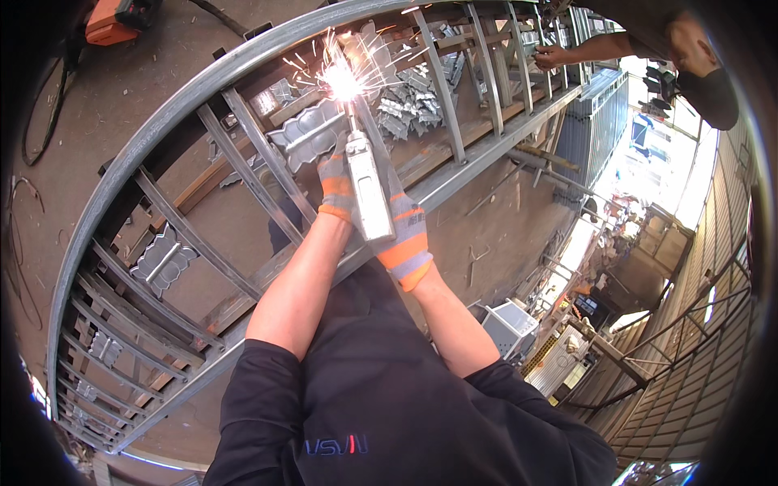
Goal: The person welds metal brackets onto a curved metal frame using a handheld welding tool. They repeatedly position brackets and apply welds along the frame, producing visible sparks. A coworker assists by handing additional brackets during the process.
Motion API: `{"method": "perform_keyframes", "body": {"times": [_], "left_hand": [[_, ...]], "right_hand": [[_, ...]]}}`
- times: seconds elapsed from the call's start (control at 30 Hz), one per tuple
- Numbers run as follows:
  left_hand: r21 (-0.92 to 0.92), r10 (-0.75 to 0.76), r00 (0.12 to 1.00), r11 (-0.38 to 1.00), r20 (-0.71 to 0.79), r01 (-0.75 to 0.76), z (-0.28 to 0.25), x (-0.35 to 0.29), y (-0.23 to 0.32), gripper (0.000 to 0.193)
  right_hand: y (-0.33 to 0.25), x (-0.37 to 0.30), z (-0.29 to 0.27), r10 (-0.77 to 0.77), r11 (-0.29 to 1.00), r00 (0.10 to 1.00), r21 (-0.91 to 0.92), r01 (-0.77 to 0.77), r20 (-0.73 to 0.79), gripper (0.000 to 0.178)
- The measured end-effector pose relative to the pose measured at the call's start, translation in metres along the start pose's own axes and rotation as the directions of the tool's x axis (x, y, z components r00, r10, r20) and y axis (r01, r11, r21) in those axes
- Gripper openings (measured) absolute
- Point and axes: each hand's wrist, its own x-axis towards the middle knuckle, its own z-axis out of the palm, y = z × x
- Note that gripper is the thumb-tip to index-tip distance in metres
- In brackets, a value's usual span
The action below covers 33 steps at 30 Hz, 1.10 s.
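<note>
My left hand, in a grey and orange glove, is closed around the front left side of a white and silver handheld welding torch. My right hand, gloved the same way, is wrapped around the torch's right side, its fingers partly hidden. A bright glare with flying sparks burns at the torch tip and hides the spot it meets. Beneath lies a long grey metal frame with several crossbars. A wavy, leaf-shaped metal piece sits between the bars, left of the tip.
Many loose metal ornaments lie heaped beyond the torch. Another ornament sits between bars at left. A co-worker's hand is at the frame's far right. An orange machine with a cable stands at upper left; stacked metal panels stand right.
</note>
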Motion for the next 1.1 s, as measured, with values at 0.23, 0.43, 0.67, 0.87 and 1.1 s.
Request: {"method": "perform_keyframes", "body": {"times": [0.23,0.43,0.67,0.87,1.1], "left_hand": [[-0.075,-0.033,0.997,0.996,0.066,0.038,-0.004,0.004,-0.001,0.017],[-0.079,-0.004,0.999,0.997,0.043,0.008,-0.002,0.006,-0.003,0.018],[0.005,0.018,1.000,1.000,0.024,-0.018,-0.002,0.001,-0.001,0.020],[-0.018,0.020,0.999,1.000,0.027,-0.020,0.003,-0.003,0.000,0.021],[0.012,0.010,0.998,1.000,0.055,-0.011,0.001,-0.006,0.002,0.022]], "right_hand": [[-0.007,0.000,-0.007,0.086,0.996,0.995,0.034,-0.088,0.057,0.025],[-0.010,0.000,-0.010,0.020,1.000,1.000,0.003,-0.020,0.007,0.023],[-0.005,0.000,-0.008,-0.029,0.999,0.999,0.029,0.030,-0.035,0.022],[-0.002,0.000,-0.007,0.021,1.000,1.000,0.008,-0.021,0.015,0.023],[-0.009,0.004,-0.009,0.005,0.999,0.999,0.048,-0.003,-0.038,0.024]]}}
